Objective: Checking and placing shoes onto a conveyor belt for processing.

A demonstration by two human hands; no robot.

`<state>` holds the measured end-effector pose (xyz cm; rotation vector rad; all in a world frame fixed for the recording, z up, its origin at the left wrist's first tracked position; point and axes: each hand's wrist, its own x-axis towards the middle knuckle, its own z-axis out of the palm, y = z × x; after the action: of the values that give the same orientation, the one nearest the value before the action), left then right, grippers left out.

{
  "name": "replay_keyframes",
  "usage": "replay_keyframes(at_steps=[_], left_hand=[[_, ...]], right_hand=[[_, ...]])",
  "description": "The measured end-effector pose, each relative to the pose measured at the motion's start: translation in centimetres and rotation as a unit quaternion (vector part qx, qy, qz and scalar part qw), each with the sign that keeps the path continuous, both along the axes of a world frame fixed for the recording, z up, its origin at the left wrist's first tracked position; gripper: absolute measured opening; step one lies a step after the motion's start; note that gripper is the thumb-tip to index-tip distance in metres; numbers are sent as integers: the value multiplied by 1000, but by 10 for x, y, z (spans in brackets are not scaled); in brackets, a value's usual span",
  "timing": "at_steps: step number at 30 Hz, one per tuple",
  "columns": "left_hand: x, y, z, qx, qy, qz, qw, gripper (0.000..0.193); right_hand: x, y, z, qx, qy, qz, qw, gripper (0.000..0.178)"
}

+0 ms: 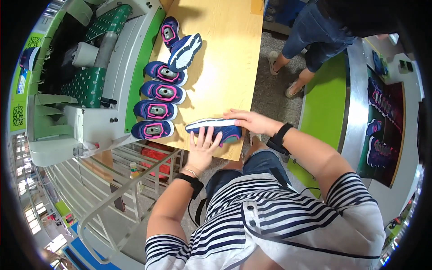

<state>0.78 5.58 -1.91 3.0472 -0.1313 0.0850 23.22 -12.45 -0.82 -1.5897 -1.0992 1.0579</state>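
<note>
Both hands are on a navy sneaker (pixel 215 127) lying on its side near the table's front edge, its white sole turned away from me. My left hand (pixel 201 150) presses its fingers over the near side of the upper. At the right end, my right hand (pixel 254 122) grips the sole's edge by the heel. Left of it stands a column of navy sneakers with pink trim, the nearest sneaker (pixel 153 129) beside my left hand. Silvery forms fill their openings. Farther back, a tipped sneaker (pixel 185 52) shows its white sole next to another sneaker (pixel 169 32).
The wooden table (pixel 225 58) borders a machine with a green dotted belt (pixel 85 85) on the left. A metal rack (pixel 130 184) stands lower left. Someone in denim shorts (pixel 299 33) stands beyond the table's right edge. A green-sided line (pixel 326 99) with more shoes (pixel 373 150) runs right.
</note>
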Motion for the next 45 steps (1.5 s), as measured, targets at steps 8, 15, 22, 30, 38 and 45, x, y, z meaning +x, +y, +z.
replay_keyframes(at_steps=[8,15,22,30,38,45], left_hand=[[67,-4,63,-229,-91,328,912,48],[71,-1,43,-287,37,375,881,43],[49,52,8,-517,72,315,792,27],[66,82,-9,-542,75,278,790,36],[99,49,13,-496,-103,398,764,35],[173,123,102,-400,-286,372,788,33]], right_hand=[[-18,16,9,-120,55,-134,982,32],[-50,32,10,-114,-160,-206,959,23],[-35,60,17,-153,-116,-95,977,35],[-23,69,22,-88,-222,-141,961,34],[-16,47,37,-14,-496,55,866,83],[55,48,15,-31,-26,-314,949,72]])
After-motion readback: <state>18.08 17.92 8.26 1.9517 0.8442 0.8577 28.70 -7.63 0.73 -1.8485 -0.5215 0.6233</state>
